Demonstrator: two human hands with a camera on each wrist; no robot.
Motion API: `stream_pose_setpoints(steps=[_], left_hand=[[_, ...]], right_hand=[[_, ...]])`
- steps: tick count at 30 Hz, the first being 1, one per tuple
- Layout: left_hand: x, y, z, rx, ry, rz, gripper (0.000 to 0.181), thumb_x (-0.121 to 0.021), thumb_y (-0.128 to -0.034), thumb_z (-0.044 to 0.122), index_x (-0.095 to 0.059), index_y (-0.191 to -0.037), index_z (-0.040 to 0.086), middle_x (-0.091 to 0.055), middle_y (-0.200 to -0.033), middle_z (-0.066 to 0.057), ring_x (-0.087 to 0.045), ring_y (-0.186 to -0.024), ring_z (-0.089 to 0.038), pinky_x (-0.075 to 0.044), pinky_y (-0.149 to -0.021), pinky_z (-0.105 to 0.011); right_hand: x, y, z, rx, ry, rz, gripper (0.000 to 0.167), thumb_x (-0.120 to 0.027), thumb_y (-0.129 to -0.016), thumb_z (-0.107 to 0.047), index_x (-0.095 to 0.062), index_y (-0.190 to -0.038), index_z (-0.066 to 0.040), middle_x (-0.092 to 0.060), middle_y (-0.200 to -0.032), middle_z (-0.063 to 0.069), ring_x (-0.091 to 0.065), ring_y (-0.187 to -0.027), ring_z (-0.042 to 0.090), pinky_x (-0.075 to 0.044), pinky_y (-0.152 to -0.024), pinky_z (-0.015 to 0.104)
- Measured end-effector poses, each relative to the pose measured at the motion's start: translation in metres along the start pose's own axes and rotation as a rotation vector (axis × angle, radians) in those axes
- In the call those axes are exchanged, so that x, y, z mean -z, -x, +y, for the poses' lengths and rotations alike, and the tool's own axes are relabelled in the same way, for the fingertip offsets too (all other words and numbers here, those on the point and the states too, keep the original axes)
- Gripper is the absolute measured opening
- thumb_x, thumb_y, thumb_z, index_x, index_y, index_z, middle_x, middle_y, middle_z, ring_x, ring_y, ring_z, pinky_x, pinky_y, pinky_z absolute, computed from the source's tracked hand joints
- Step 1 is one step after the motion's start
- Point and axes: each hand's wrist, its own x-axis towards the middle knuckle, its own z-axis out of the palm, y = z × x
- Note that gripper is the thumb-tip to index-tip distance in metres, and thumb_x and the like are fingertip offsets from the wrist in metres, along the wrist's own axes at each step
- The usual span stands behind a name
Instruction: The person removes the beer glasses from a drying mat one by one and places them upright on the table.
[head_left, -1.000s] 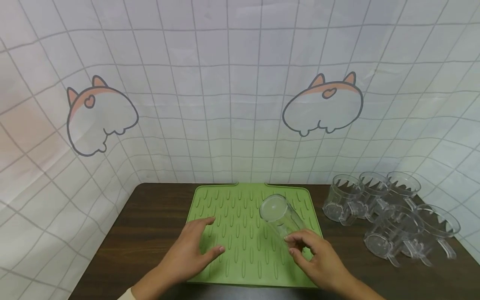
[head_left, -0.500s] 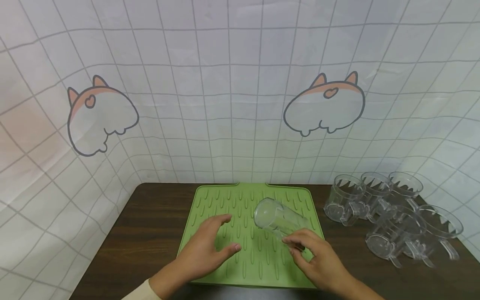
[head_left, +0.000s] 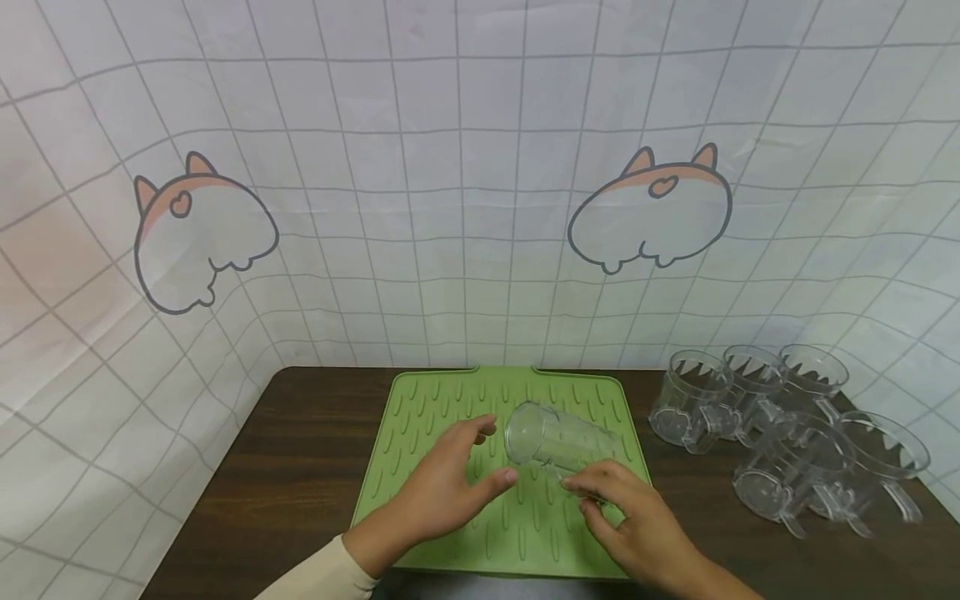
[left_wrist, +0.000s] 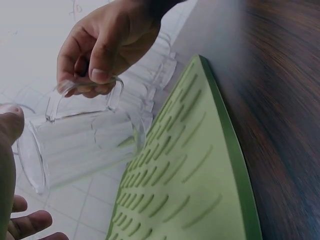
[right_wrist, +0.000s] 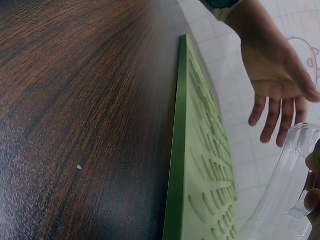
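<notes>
A clear plastic-looking mug (head_left: 566, 437) is held on its side above a green ribbed mat (head_left: 420, 500). My right hand (head_left: 641, 525) pinches its handle between thumb and fingers, plainest in the left wrist view, where the handle (left_wrist: 117, 92) points up toward the fingertips. One round end of the mug faces left, toward my left hand (head_left: 442, 483). That hand stays spread, thumb apart from the fingers, with a small gap to the mug in the head view. In the right wrist view, the left palm (right_wrist: 275, 80) shows straight fingers behind the mug.
Several more clear mugs (head_left: 690, 392) stand grouped on the dark wooden table (head_left: 262, 467) to the right of the mat. A white grid-patterned curtain (head_left: 480, 208) with cartoon prints hangs behind and along the sides.
My left hand has moved right and slightly up, close to the mug. The mug has turned from a steep tilt to lying nearly level, its round end swinging left and down.
</notes>
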Motion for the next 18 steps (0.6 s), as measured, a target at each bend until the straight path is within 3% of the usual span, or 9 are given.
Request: stream_pose_setpoints(steps=[7, 11, 14, 18], left_hand=[[-0.009, -0.012, 0.004, 0.010, 0.038, -0.007, 0.087, -0.059, -0.0961, 0.065, -0.039, -0.155, 0.004, -0.059, -0.137, -0.008, -0.058, -0.122, -0.028, -0.049, -0.097, -0.050], [-0.013, -0.016, 0.006, 0.022, 0.041, -0.010, 0.090, -0.059, -0.0942, 0.068, -0.039, -0.156, 0.006, -0.060, -0.134, -0.008, -0.058, -0.119, -0.025, -0.050, -0.094, -0.049], [-0.014, -0.019, 0.007, 0.024, 0.037, -0.004, 0.090, -0.058, -0.0935, 0.070, -0.039, -0.156, 0.007, -0.059, -0.133, -0.007, -0.058, -0.116, -0.023, -0.050, -0.092, -0.047], [-0.014, -0.021, 0.007, 0.038, 0.051, 0.007, 0.091, -0.059, -0.0919, 0.071, -0.044, -0.152, 0.005, -0.061, -0.129, -0.007, -0.058, -0.113, -0.022, -0.050, -0.090, -0.047]], right_hand=[[-0.002, 0.000, 0.001, 0.034, -0.004, -0.011, 0.049, -0.070, -0.085, 0.015, -0.071, -0.124, -0.013, -0.064, -0.111, -0.003, -0.064, -0.095, 0.012, -0.051, -0.081, 0.019], [-0.003, 0.000, 0.001, 0.058, 0.006, -0.014, 0.023, -0.061, -0.104, -0.012, -0.071, -0.124, -0.012, -0.064, -0.111, -0.003, -0.064, -0.095, 0.012, -0.051, -0.082, 0.019], [-0.004, 0.001, 0.001, 0.056, 0.007, -0.023, 0.032, -0.049, -0.109, -0.029, -0.072, -0.125, -0.012, -0.064, -0.110, -0.005, -0.063, -0.094, 0.010, -0.050, -0.080, 0.018], [-0.004, 0.001, 0.001, 0.078, 0.019, -0.024, 0.032, -0.050, -0.109, -0.026, -0.071, -0.127, -0.010, -0.063, -0.110, -0.003, -0.062, -0.092, 0.011, -0.049, -0.079, 0.018]])
